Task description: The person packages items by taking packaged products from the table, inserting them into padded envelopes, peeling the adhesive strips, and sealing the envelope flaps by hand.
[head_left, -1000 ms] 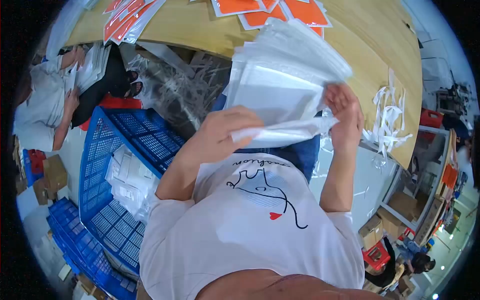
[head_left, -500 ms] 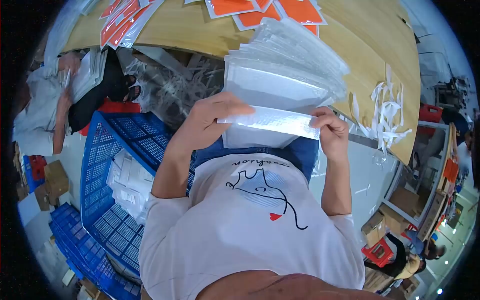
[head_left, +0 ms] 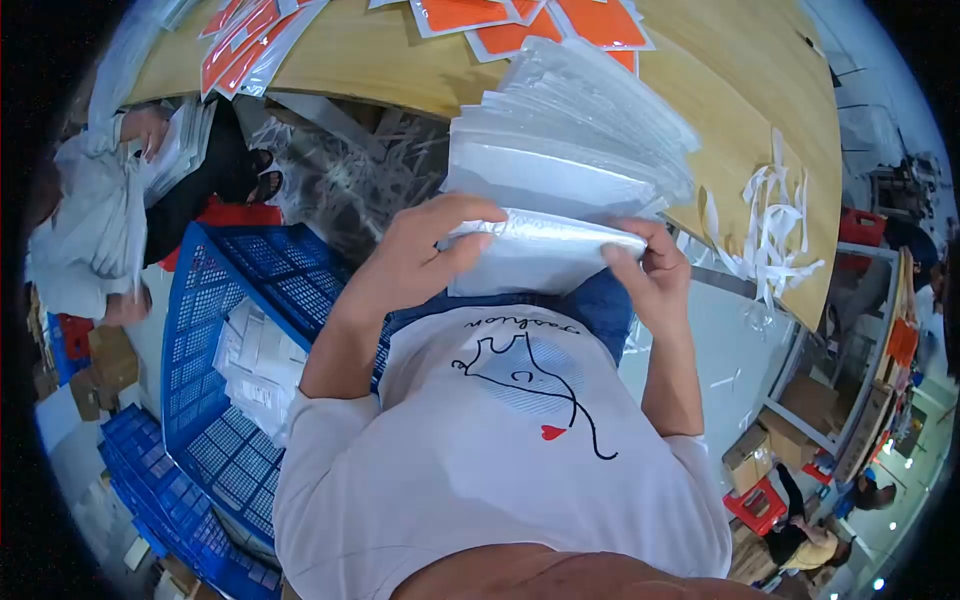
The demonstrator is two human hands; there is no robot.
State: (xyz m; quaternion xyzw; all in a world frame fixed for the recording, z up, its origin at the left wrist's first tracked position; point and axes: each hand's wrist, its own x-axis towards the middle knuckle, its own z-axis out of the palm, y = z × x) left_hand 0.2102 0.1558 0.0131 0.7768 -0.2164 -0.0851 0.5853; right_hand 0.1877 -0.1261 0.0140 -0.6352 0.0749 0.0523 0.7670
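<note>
You pinch the envelope (head_left: 550, 228) by both ends, mid-frame.
Its long edge runs left to right, your left hand (head_left: 425, 248) at one end, right hand (head_left: 655, 270) at the other; the stack (head_left: 585, 115) fans just above.

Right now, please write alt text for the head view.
A person's left hand and right hand hold a white pouch near its ends, before a fanned stack of pouches. Orange packets lie on the wooden table beyond.
</note>
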